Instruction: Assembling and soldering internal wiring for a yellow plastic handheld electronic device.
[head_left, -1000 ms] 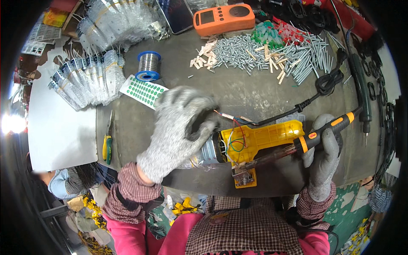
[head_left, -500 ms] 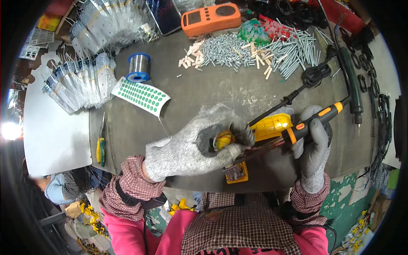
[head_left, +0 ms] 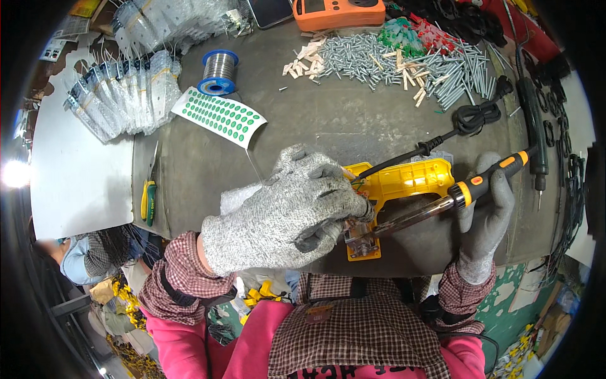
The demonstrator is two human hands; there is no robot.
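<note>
My right hand (head_left: 491, 205), in a grey glove, grips the black and orange handle of a soldering iron (head_left: 470, 189). The iron's long metal barrel slants left, its end close to my left fingertips. My left hand (head_left: 293, 211), gloved in speckled grey, is palm down with bent fingers over the left part of a yellow tool housing (head_left: 413, 180). Its fingertips are closed at the thin wires and metal parts there; what they pinch is hidden. A black power cord (head_left: 404, 156) runs into this housing. Below the fingers shows a metal part on a yellow base (head_left: 364, 249).
A solder spool (head_left: 218, 72) and a sheet of green stickers (head_left: 219, 117) lie left of centre. Screws (head_left: 360, 63), bagged parts (head_left: 123, 98) and an orange multimeter (head_left: 339, 14) are farther back. Pliers (head_left: 149, 201) lie at left, an electric screwdriver (head_left: 535, 136) at right.
My left hand has turned from a curled grip, with a yellow piece showing in it, to palm down over the housing. The soldering iron's barrel is clearer now. The view has shifted slightly.
</note>
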